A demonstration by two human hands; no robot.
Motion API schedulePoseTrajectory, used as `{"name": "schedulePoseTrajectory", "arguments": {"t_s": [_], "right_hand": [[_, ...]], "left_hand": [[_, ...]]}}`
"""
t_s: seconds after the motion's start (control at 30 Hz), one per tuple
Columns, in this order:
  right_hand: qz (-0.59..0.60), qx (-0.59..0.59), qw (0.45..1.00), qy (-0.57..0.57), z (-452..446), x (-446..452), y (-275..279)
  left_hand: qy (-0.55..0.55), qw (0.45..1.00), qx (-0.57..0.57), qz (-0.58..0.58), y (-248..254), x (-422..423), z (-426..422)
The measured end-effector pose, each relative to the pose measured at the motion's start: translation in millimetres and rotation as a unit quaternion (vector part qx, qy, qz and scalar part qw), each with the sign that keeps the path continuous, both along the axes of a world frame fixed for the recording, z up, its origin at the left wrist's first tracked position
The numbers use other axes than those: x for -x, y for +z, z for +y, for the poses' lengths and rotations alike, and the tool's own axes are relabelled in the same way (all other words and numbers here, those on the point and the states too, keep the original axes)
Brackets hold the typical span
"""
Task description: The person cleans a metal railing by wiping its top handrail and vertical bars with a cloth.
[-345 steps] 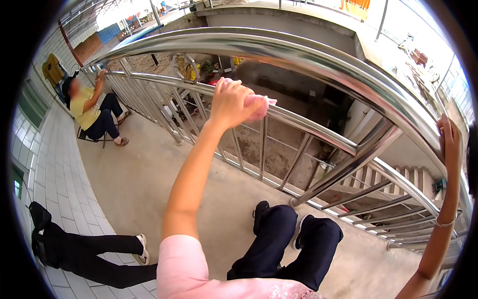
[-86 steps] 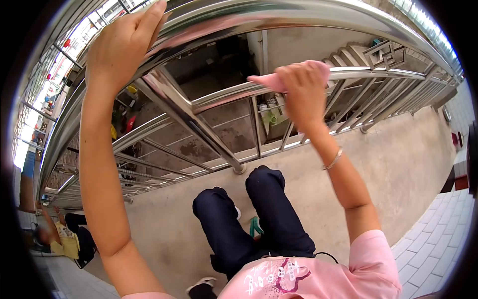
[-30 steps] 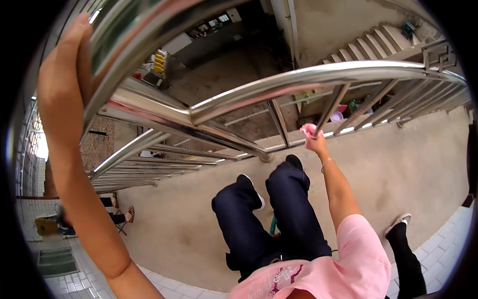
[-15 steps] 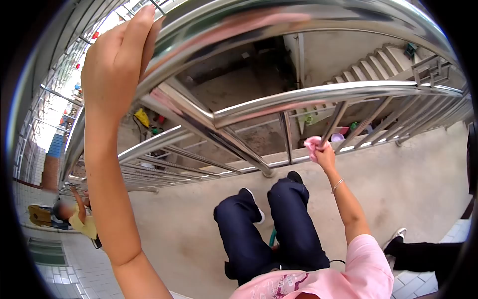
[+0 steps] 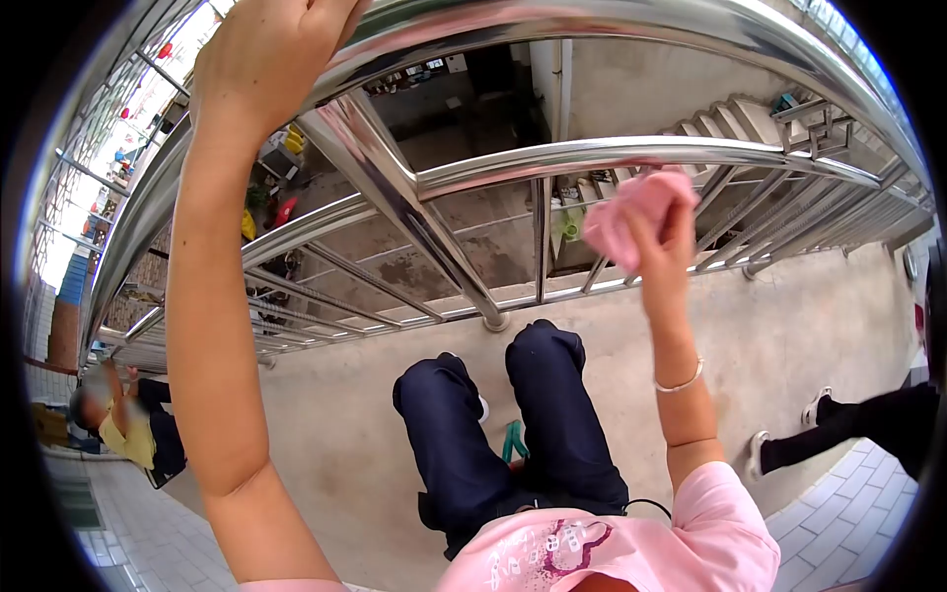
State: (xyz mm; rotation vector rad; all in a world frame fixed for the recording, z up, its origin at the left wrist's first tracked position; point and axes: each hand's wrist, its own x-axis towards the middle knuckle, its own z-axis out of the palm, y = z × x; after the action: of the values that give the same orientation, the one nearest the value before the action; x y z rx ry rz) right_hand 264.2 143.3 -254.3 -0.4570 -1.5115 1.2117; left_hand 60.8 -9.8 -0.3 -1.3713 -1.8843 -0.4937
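At the upper left, my left hand (image 5: 271, 61) is closed over the thick metal top rail (image 5: 552, 22) of the railing; its fingertips are partly cut off by the frame's edge. My right hand (image 5: 663, 237) pinches a crumpled pink cloth (image 5: 641, 212) just in front of the lower horizontal rail (image 5: 493, 170), near the upright bars on the right. A bracelet (image 5: 681, 379) circles my right wrist. The slanted metal post (image 5: 395, 187) stands between my two hands.
A person in a yellow top (image 5: 128, 439) sits by the railing at far left. Another person's black-clad legs (image 5: 848, 429) are at right. Beyond the railing lie a lower yard and concrete stairs (image 5: 735, 120). Below me are my knees and the concrete floor (image 5: 326, 434).
My right hand has risen with the pink cloth from low on an upright bar to the lower rail's height. My left hand stays on the top rail. The view has shifted.
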Motion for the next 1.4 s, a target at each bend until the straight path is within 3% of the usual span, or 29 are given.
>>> {"name": "schedulePoseTrajectory", "arguments": {"t_s": [0.03,0.1,0.13,0.27,0.37,0.53,0.57,0.6,0.67,0.7,0.73,0.77,0.8,0.83,0.87,0.9,0.97,1.03,1.07,1.1,1.13,1.2,1.27,1.3,1.33,1.4], "right_hand": [[-0.002,-0.104,0.995,-0.009,-12,13,-2],[-0.09,-0.159,0.983,-0.023,-26,37,-8],[-0.168,-0.082,0.982,-0.004,-28,47,-22],[-0.164,-0.133,0.977,-0.021,-27,76,-56],[-0.203,-0.036,0.975,0.081,-12,73,-124],[-0.346,-0.032,0.929,0.128,-4,70,-235],[-0.35,0.026,0.922,0.162,-9,71,-227],[-0.408,0.017,0.909,0.083,-15,83,-230],[-0.43,0.106,0.883,0.156,-12,79,-232],[-0.446,0.097,0.879,0.133,-12,82,-271],[-0.46,0.087,0.877,0.106,-6,85,-315],[-0.467,0.071,0.873,0.121,-4,86,-321],[-0.43,0.074,0.887,0.148,-1,89,-345],[-0.411,0.106,0.888,0.179,4,90,-371],[-0.39,0.137,0.886,0.209,6,92,-391],[-0.482,0.03,0.872,0.075,0,91,-402],[-0.457,0.001,0.878,0.144,0,88,-380],[-0.514,-0.011,0.848,0.13,6,86,-405],[-0.562,-0.024,0.822,0.093,12,87,-439],[-0.568,-0.027,0.813,0.125,22,85,-453],[-0.587,-0.058,0.795,0.14,26,85,-449],[-0.58,-0.05,0.797,0.161,31,86,-444],[-0.515,-0.028,0.845,0.142,24,86,-444],[-0.487,-0.045,0.851,0.192,25,84,-425],[-0.445,-0.013,0.87,0.212,22,80,-413],[-0.33,0.082,0.91,0.238,11,81,-365]], "left_hand": [[-0.018,0.996,0.03,-0.086,2,-1,-2],[-0.025,0.995,0.005,-0.092,-3,6,2],[-0.033,0.995,-0.024,-0.096,-6,8,5],[-0.04,0.993,-0.011,-0.115,-6,18,8],[-0.047,0.993,-0.014,-0.11,-7,7,6],[-0.034,0.99,-0.013,-0.135,-8,12,10],[-0.058,0.989,-0.013,-0.139,-8,14,11],[-0.08,0.987,-0.01,-0.142,-8,15,12],[-0.036,0.981,-0.045,-0.185,-10,10,15],[-0.05,0.999,0.0,-0.007,-11,11,15],[-0.067,0.982,0.044,0.174,-10,13,16],[-0.064,0.981,0.045,0.179,-7,14,15],[-0.084,0.995,0.044,-0.007,-2,14,11],[-0.1,0.975,0.042,-0.194,0,15,9],[-0.097,0.976,0.045,-0.19,0,18,10],[-0.113,0.976,0.038,-0.18,-2,20,11],[-0.124,0.978,0.029,-0.162,2,14,15],[-0.041,0.928,0.018,-0.37,11,-7,21],[-0.037,0.93,0.017,-0.365,8,-2,19],[-0.065,0.955,0.023,-0.287,2,5,16],[-0.094,0.973,0.029,-0.209,-1,10,13],[-0.114,0.97,0.045,-0.211,1,15,15],[-0.117,0.942,-0.004,-0.314,0,13,19],[-0.045,0.946,0.033,-0.32,10,3,19],[-0.05,0.944,0.028,-0.326,6,5,16],[-0.063,0.975,-0.01,-0.215,-3,15,13]]}}
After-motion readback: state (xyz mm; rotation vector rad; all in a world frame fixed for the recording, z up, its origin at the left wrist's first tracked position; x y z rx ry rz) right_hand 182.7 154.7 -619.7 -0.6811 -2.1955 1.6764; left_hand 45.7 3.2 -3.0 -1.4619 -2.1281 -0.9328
